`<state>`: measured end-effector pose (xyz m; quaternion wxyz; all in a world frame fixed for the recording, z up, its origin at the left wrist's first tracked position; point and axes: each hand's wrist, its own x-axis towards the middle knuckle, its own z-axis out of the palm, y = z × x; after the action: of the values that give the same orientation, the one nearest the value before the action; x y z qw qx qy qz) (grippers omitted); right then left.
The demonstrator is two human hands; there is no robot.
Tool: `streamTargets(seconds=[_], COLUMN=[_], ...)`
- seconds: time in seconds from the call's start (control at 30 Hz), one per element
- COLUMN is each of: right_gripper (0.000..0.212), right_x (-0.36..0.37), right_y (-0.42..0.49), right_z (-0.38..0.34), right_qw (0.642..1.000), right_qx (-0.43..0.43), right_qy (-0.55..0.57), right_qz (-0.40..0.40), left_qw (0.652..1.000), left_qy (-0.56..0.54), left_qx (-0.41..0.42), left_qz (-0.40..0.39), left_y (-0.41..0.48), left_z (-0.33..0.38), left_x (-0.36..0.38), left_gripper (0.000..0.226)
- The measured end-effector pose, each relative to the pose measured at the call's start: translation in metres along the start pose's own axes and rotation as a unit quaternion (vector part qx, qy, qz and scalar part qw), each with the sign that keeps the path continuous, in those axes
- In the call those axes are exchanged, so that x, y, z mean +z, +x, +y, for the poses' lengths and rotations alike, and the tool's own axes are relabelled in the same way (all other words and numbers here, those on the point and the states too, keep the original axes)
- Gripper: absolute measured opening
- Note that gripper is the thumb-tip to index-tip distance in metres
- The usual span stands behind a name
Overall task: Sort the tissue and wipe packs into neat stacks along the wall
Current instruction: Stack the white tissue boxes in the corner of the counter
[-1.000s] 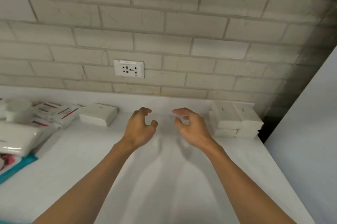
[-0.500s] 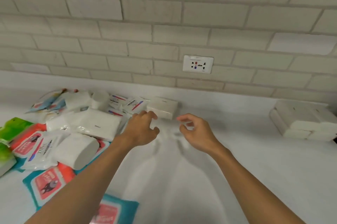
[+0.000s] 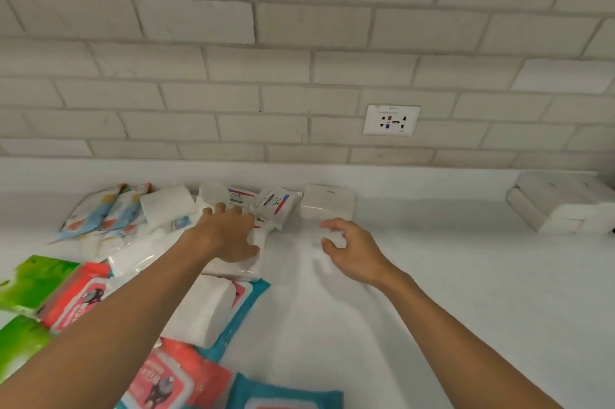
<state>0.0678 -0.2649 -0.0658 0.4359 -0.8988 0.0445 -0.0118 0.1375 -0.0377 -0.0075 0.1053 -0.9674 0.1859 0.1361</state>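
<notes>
since a moment ago the left hand (image 3: pixel 229 235) has reached onto the messy pile of packs (image 3: pixel 149 242). its fingers lie spread on a soft white pack (image 3: pixel 233 269), not curled round it. the right hand (image 3: pixel 352 249) hangs just beside, loosely curled, holding nothing. pulling one pack could drag others along or bump the small white box (image 3: pixel 327 205) by the wall (image 3: pixel 299 75). the neat stack (image 3: pixel 565 209) sits far right, well apart from both hands.

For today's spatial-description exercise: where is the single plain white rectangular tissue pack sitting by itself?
Head view, centre: the plain white rectangular tissue pack sits against the wall's base, below-left of the white wall socket, just beyond the right hand.
</notes>
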Motion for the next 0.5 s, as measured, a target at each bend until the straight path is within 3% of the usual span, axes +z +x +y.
streamTargets(seconds=[0.27,0.5], right_gripper=[0.052,0.058], right_x=[-0.002,-0.002], right_y=[0.057,0.100], right_z=[-0.004,-0.002], right_qw=[0.986,0.968], right_qx=[0.029,0.061], right_qy=[-0.160,-0.234], right_qz=[-0.029,-0.064], left_qw=[0.998,0.994], left_qy=[0.023,0.045], left_qx=[0.001,0.004], left_qz=[-0.058,-0.096], left_y=[0.019,0.034], left_z=[-0.017,-0.023], left_x=[-0.001,0.000], left_gripper=[0.069,0.081])
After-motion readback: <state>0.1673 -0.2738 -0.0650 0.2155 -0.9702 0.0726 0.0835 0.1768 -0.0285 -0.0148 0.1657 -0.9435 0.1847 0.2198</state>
